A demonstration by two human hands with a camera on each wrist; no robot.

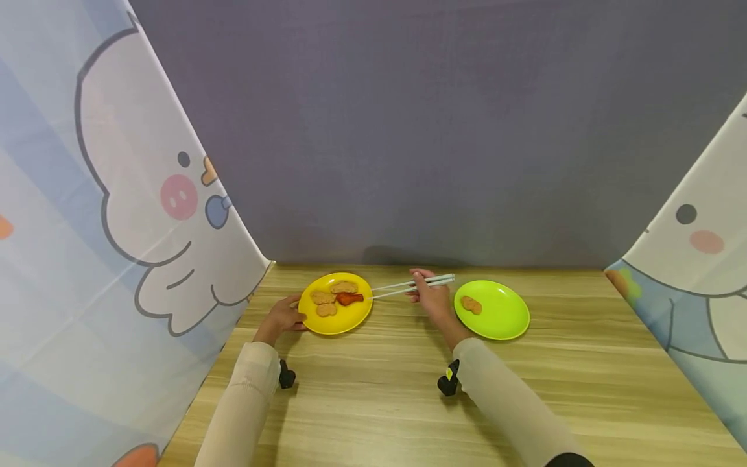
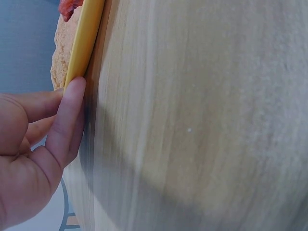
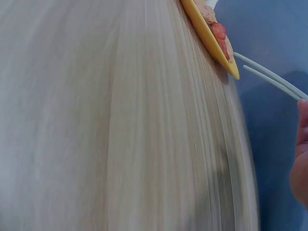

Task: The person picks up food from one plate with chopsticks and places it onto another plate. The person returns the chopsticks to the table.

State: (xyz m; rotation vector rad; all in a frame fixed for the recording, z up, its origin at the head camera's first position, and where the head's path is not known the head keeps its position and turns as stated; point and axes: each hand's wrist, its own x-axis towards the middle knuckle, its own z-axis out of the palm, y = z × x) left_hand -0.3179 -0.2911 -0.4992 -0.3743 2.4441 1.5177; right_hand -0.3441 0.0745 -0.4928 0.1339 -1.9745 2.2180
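Note:
My left hand pinches the left rim of a yellow plate; in the left wrist view the thumb and fingers meet at the plate's edge. On that plate lie a red-brown drumstick and several tan breaded nuggets. My right hand grips a pair of pale chopsticks between the two plates. Their tips, slightly apart, point left at the yellow plate's right rim, close to the drumstick's thin end. Seen from the right wrist, the chopsticks hold nothing between their tips.
A green plate stands right of my right hand, with one tan nugget on its left side. Both plates sit near the back of the wooden table. Behind rises a grey cloth wall; cartoon-printed curtains flank the sides.

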